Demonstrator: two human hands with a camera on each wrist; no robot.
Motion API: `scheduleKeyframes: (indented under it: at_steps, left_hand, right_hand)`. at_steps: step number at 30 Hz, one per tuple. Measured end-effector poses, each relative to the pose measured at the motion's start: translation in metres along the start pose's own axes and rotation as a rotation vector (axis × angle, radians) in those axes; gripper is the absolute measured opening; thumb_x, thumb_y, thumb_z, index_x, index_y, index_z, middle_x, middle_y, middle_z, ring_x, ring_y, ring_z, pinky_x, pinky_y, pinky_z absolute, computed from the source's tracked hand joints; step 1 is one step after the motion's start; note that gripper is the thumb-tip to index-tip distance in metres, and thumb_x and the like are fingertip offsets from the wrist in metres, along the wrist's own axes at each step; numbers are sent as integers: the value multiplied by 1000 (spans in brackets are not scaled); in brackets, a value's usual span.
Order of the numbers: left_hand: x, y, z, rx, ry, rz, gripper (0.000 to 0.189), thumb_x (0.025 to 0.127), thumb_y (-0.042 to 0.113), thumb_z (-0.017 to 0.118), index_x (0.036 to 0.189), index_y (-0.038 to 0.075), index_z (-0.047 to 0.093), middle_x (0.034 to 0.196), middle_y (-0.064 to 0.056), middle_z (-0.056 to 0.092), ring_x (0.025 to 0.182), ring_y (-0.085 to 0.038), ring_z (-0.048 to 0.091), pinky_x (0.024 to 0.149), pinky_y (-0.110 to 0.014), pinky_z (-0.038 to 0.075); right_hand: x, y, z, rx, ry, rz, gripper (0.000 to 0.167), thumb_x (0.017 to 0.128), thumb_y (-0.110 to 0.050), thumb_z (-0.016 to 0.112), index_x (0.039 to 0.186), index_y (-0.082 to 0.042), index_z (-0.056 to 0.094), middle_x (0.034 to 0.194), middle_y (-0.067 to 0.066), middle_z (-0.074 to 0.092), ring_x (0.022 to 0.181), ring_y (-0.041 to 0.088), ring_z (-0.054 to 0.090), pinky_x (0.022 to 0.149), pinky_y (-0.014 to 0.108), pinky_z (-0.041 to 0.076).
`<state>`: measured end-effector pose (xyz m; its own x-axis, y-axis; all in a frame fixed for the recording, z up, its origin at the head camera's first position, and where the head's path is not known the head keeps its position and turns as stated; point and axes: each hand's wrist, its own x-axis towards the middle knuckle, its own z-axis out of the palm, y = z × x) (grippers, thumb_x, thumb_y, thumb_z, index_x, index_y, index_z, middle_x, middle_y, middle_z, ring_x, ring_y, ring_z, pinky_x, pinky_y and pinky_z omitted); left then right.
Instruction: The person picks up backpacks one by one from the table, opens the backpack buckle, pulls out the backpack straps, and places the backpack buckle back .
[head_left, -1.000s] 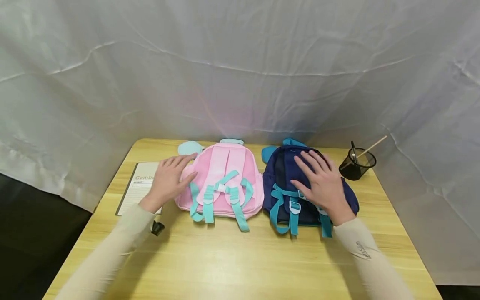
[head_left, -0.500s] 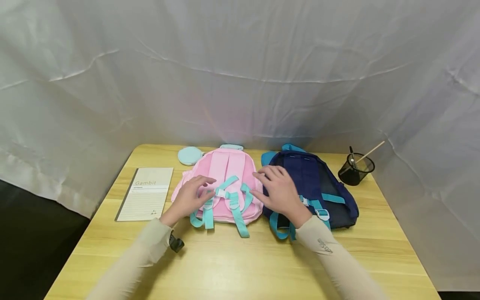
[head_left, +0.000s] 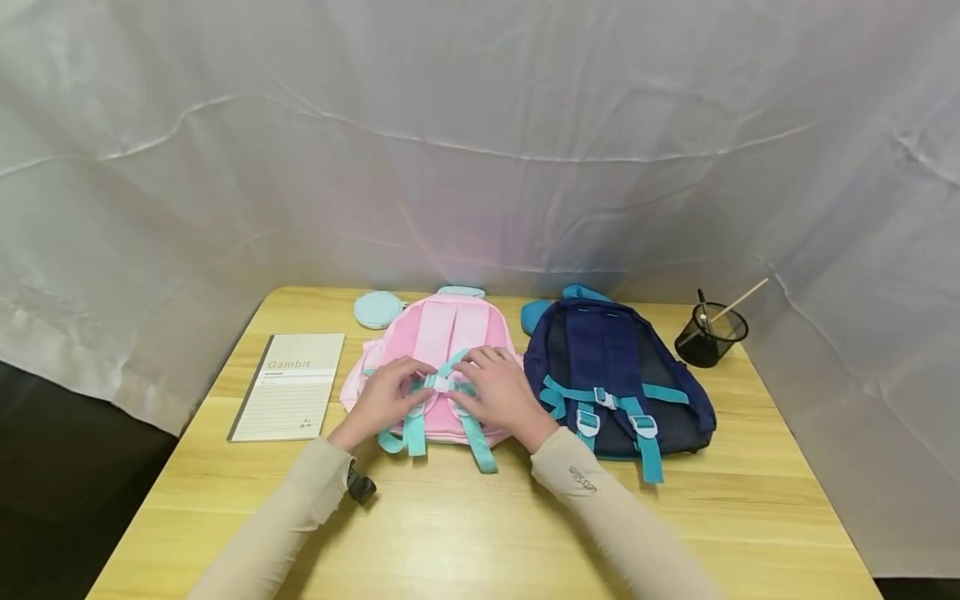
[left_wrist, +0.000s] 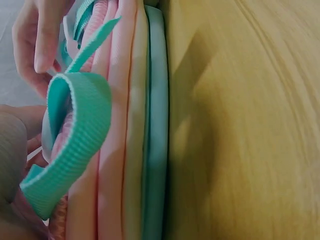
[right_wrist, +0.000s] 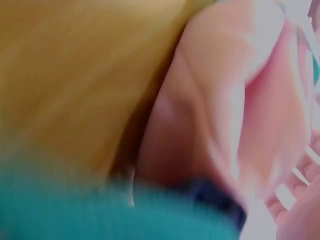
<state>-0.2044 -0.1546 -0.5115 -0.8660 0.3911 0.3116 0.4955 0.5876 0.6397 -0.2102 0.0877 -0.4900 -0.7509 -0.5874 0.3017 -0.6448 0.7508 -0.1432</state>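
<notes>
A pink backpack [head_left: 501, 333] lies with its shoulder straps up. Its turquoise straps meet at a white buckle [head_left: 441, 383]. My left hand [head_left: 381, 400] pinches the buckle's left side between thumb and fingers. From the other side my right hand [head_left: 501, 392] holds the buckle's right end with thumb and fingertips, partly covering the strap there. The left wrist view has a looped turquoise strap [left_wrist: 90, 115] close up, with fingers behind it. Blurred pink fabric [right_wrist: 200, 100] fills much of the right wrist view.
A navy backpack [head_left: 607, 342] with blue straps lies just right of the pink one. Farther right stands a black mesh pen cup [head_left: 701, 343] with a pen and a thin stick. A notebook [head_left: 288, 387] lies left, near a round pale-blue pouch [head_left: 377, 309]. Behind hangs a grey curtain [head_left: 480, 150].
My right hand has moved left from above the navy backpack to the pink one. My left hand has moved right and down from the pink backpack's side. Both have come together at the buckle.
</notes>
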Motion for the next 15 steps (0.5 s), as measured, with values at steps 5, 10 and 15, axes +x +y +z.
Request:
scheduleKeyframes:
  at_steps: [5,10,15]
  left_hand:
    - [1,-3,1,-9,10,0,28,94,20,79,120,13,73,92,-2,67,69,-11,52,70,-29,46]
    - [0,-4,2,-23,-7,-18,27,94,22,78,120,14,73,98,-2,70,68,-9,49,67,-27,44]
    - [-2,-7,5,-27,-22,-42,27,96,24,76,121,15,72,98,0,68,72,-11,49,67,-27,44]
  right_hand:
    - [7,-9,12,0,-15,-9,41,99,-52,65,122,-20,74,117,-4,67,117,18,58,105,41,43]
    - [7,-13,19,2,-46,27,41,98,-52,66,123,-20,73,114,-4,67,113,16,57,101,39,44]
    - [7,-15,21,44,-54,75,37,97,-49,69,120,-20,74,112,-4,69,111,17,59,101,40,45]
